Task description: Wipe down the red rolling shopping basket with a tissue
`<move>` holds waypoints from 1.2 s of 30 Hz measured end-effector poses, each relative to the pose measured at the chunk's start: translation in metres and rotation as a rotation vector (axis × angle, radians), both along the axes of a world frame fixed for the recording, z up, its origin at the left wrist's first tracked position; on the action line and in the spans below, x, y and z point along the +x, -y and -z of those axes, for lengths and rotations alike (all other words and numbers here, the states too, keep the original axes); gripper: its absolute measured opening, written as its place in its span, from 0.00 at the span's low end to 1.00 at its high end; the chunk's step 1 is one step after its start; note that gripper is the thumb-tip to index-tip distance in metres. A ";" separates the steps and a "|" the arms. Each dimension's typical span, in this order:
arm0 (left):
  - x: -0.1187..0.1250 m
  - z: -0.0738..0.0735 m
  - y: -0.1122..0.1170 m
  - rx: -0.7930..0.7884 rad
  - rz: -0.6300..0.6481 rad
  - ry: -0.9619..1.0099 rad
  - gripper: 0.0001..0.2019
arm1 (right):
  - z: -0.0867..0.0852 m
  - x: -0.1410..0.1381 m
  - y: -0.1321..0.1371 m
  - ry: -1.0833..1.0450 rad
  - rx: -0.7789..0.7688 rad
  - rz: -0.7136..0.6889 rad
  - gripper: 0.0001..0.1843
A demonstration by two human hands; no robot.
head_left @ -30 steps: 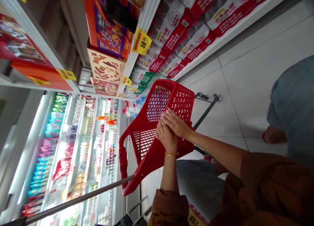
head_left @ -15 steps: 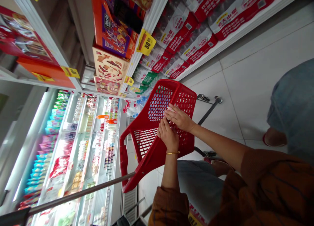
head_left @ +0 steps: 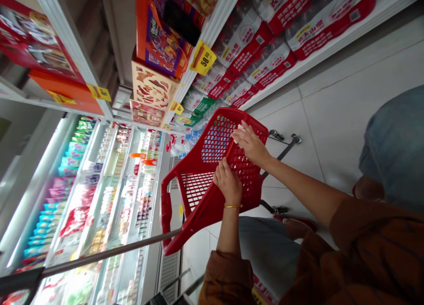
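Observation:
A red plastic shopping basket [head_left: 212,216] with mesh walls stands tilted in a cart. My left hand [head_left: 228,183], with a gold bangle on its wrist, lies flat on the basket's mesh wall. My right hand [head_left: 250,143] presses a small white piece [head_left: 239,128] against the mesh near the far rim. That piece is mostly hidden under my fingertips, and I cannot tell what it is. Both sleeves are rust-brown.
A grey cart bar [head_left: 112,247] runs beside the basket, above a tiled floor [head_left: 318,97]. A lit refrigerated display [head_left: 109,194] stands to the left, and packs of bottled water [head_left: 265,44] fill shelves above. A denim-clad leg [head_left: 394,150] stands at right.
My right hand has slid along the basket toward the far rim, carrying the white piece and moving away from my left hand. The view has shifted slightly.

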State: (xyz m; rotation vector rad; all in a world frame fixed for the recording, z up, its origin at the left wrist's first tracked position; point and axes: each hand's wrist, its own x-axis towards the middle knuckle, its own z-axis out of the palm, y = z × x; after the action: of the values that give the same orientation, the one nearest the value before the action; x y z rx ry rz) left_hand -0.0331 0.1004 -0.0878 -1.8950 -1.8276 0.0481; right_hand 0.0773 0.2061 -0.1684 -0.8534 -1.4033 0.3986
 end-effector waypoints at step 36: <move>0.003 -0.015 0.007 -0.010 0.021 0.067 0.28 | -0.017 0.025 0.000 0.260 -0.010 -0.053 0.19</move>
State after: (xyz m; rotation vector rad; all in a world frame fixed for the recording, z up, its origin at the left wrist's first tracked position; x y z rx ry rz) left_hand -0.0298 0.0933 -0.0724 -1.9439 -1.8543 -0.0138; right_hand 0.1025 0.2062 -0.1512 -0.9013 -1.6673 0.3436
